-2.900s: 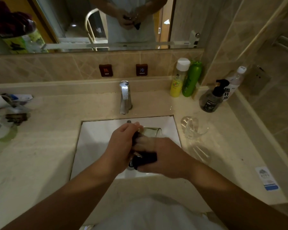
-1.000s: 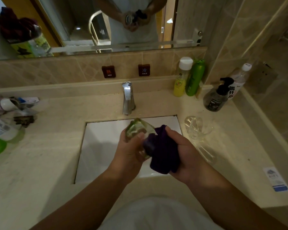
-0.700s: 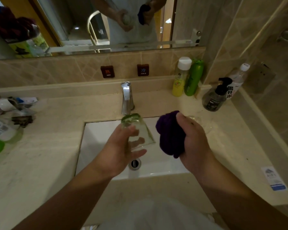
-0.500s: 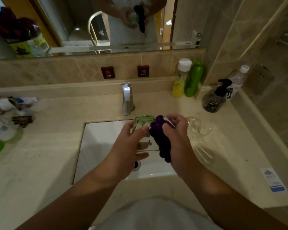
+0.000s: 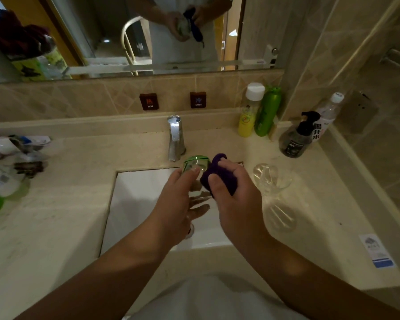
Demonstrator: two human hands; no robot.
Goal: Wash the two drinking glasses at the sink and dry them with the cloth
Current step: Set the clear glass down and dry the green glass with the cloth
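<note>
Fingers of your left hand (image 5: 176,199) are gripping the glass (image 5: 195,172) above the sink (image 5: 134,195), long axis pointing away from you, while your right hand (image 5: 234,192) is pinching the cloth (image 5: 219,179) against its right side.

Centre frame over the white sink (image 5: 136,204), the left hand (image 5: 173,204) is gripping a green-tinted glass (image 5: 195,167) while the right hand (image 5: 236,195) is pressing a purple cloth (image 5: 219,179) against it, second glass (image 5: 271,179) standing right.
</note>
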